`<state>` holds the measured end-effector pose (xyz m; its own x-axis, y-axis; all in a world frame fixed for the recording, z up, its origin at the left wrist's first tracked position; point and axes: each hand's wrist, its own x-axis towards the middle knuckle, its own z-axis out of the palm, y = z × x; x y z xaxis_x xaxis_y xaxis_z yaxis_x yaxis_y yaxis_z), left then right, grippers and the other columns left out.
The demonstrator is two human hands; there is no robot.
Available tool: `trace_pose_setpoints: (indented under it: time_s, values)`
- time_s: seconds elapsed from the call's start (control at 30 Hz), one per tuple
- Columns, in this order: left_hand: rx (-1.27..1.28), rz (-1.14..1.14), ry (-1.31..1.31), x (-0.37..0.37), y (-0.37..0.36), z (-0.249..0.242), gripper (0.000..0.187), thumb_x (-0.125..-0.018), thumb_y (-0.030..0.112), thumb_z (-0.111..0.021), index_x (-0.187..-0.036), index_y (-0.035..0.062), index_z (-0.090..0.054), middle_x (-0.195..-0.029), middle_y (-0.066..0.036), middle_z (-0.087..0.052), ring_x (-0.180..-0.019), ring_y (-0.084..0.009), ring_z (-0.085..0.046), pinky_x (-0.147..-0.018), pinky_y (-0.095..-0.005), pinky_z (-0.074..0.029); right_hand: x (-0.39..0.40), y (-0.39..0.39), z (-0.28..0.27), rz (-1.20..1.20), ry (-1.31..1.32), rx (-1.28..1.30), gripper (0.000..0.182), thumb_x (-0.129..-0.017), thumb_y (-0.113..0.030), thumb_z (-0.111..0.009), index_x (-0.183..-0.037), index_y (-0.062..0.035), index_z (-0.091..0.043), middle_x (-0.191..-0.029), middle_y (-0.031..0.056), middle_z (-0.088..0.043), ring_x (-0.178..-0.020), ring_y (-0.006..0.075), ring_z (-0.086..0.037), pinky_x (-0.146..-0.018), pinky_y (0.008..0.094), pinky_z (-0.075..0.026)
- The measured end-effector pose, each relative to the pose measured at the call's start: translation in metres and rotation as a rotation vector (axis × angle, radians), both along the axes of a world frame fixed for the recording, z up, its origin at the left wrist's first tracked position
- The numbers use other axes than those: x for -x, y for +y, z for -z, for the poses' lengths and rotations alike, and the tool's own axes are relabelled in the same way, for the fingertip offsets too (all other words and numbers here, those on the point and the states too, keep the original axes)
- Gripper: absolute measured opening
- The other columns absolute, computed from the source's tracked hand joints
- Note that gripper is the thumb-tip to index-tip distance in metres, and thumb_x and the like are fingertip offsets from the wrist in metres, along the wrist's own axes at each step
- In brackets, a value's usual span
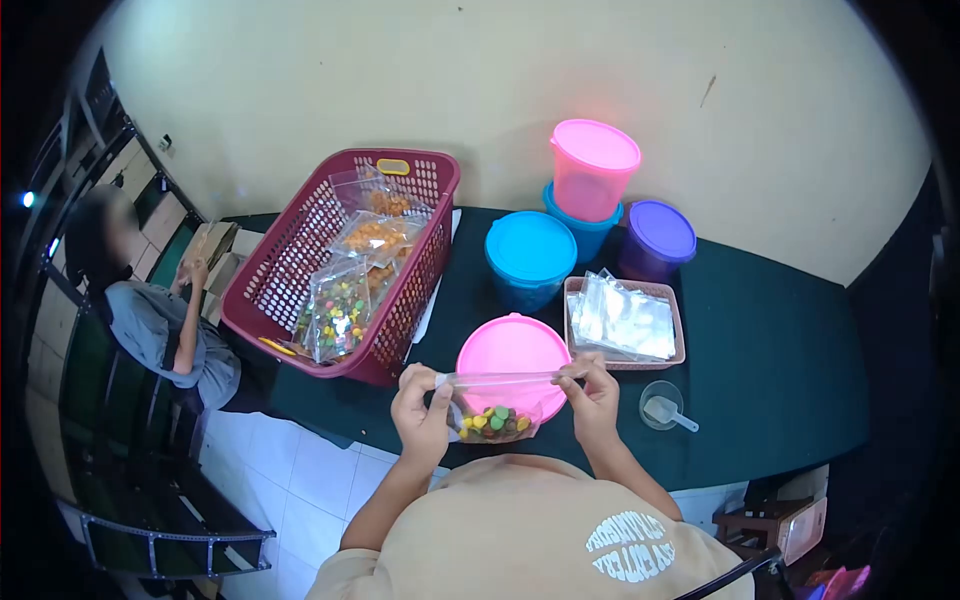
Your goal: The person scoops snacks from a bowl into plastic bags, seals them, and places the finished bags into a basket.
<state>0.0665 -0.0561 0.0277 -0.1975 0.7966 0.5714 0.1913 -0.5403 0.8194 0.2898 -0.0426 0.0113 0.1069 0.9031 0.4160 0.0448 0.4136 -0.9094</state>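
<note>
A clear plastic bag (495, 423) of yellow, green and brown candies hangs between my hands, its top edge stretched straight. My left hand (422, 415) pinches the bag's upper left corner, and my right hand (590, 398) pinches the upper right corner. Directly behind the bag is a round container with a pink lid (513, 358). To the right of it, a small pinkish basket (679, 350) holds a stack of clear bags (625, 318). Near my right hand, a clear cup (660, 405) has a small scoop in it.
A maroon basket (400, 345) with filled bags stands at the left. Behind are a blue-lidded tub (531, 248), a pink tub (596, 170) on another blue one, and a purple tub (660, 238). Another person (170, 320) sits at the far left.
</note>
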Motion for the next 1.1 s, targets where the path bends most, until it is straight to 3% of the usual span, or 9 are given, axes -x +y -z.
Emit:
trace_pose_setpoints:
  time_s: [0.07,0.13,0.2,0.33,0.4,0.47,0.57,0.7,1.1]
  values:
    - [0.136,0.041,-0.174,-0.009,0.012,-0.001,0.008,-0.088,0.007,-0.062,-0.085,0.0015,-0.057,-0.082,-0.006,-0.057,-0.079,-0.0181,-0.049,-0.085,-0.0307,-0.037,-0.003,0.001,-0.012,0.08,-0.108,-0.149,0.002,-0.079,-0.005,-0.071,-0.08,-0.0042,-0.07,-0.077,0.0026,-0.064,-0.084,0.0176,-0.048,-0.082,0.0308,-0.04]
    - [-0.218,-0.329,-0.097,-0.031,0.026,-0.016,0.024,-0.086,0.013,-0.066,-0.102,0.0003,-0.054,-0.1,-0.011,-0.054,-0.09,-0.0222,-0.052,-0.086,-0.0336,-0.039,0.006,-0.006,-0.023,0.102,-0.056,-0.203,0.006,-0.079,-0.003,-0.07,-0.084,-0.0032,-0.069,-0.081,0.0056,-0.064,-0.087,0.0198,-0.052,-0.081,0.0328,-0.042]
    - [-0.285,-0.293,-0.009,-0.036,0.015,-0.015,0.033,-0.086,0.021,-0.067,-0.106,-0.0005,-0.052,-0.115,-0.015,-0.05,-0.105,-0.0225,-0.051,-0.093,-0.0329,-0.039,0.018,-0.01,-0.037,0.137,0.143,-0.285,0.011,-0.08,-0.002,-0.068,-0.091,-0.0023,-0.067,-0.085,0.0091,-0.063,-0.095,0.022,-0.055,-0.08,0.0335,-0.043]
    - [-0.179,0.172,0.241,-0.044,0.003,-0.018,0.052,-0.087,0.037,-0.067,-0.117,-0.0027,-0.051,-0.118,-0.016,-0.052,-0.107,-0.0241,-0.052,-0.094,-0.0358,-0.041,0.036,-0.016,-0.049,-0.094,-0.132,-0.42,0.02,-0.081,-0.005,-0.067,-0.1,-0.0027,-0.064,-0.098,0.01,-0.061,-0.101,0.0278,-0.056,-0.081,0.0341,-0.045]
    - [0.066,0.286,-0.02,-0.049,-0.003,-0.017,0.051,-0.089,0.039,-0.064,-0.115,-0.0034,-0.053,-0.122,-0.016,-0.053,-0.104,-0.0244,-0.055,-0.096,-0.0366,-0.04,0.043,-0.018,-0.042,-0.134,-0.184,-0.396,0.024,-0.079,-0.008,-0.069,-0.103,-0.0045,-0.064,-0.102,0.0098,-0.06,-0.1,0.0284,-0.055,-0.082,0.0364,-0.043]
    - [0.051,0.235,-0.071,-0.046,-0.001,-0.021,0.033,-0.088,0.027,-0.064,-0.109,0.0024,-0.06,-0.11,-0.015,-0.062,-0.092,-0.0275,-0.062,-0.091,-0.0405,-0.041,0.041,-0.016,-0.036,-0.17,-0.234,-0.364,0.028,-0.078,-0.01,-0.07,-0.106,-0.0063,-0.064,-0.106,0.0097,-0.059,-0.1,0.0291,-0.054,-0.083,0.0386,-0.042]
    - [-0.248,0.023,0.482,-0.031,0.002,-0.029,0.019,-0.091,0.025,-0.054,-0.094,0.0093,-0.065,-0.092,-0.002,-0.068,-0.083,-0.0215,-0.059,-0.08,-0.0379,-0.033,0.034,-0.011,-0.047,0.293,-0.485,-0.517,0.031,-0.071,-0.02,-0.076,-0.1,-0.015,-0.067,-0.113,0.0022,-0.059,-0.097,0.0213,-0.051,-0.085,0.0421,-0.032]
    - [-0.295,0.035,0.678,-0.018,0.001,-0.037,0.022,-0.091,0.025,-0.052,-0.084,0.0071,-0.062,-0.084,-0.004,-0.065,-0.074,-0.0221,-0.056,-0.074,-0.0395,-0.03,0.018,-0.008,-0.096,0.031,-0.877,-0.469,0.025,-0.065,-0.019,-0.082,-0.086,-0.0201,-0.068,-0.1,-0.0069,-0.064,-0.094,0.0176,-0.053,-0.091,0.0442,-0.029]
    - [-0.359,0.079,0.758,-0.001,-0.012,-0.06,0.027,-0.089,0.026,-0.055,-0.068,0.0106,-0.06,-0.066,0.002,-0.059,-0.063,-0.0173,-0.051,-0.076,-0.0415,-0.028,0.011,-0.017,-0.09,-0.172,-0.864,-0.294,0.021,-0.066,-0.009,-0.078,-0.082,-0.0154,-0.066,-0.084,-0.0058,-0.066,-0.094,0.0186,-0.053,-0.094,0.0468,-0.03]
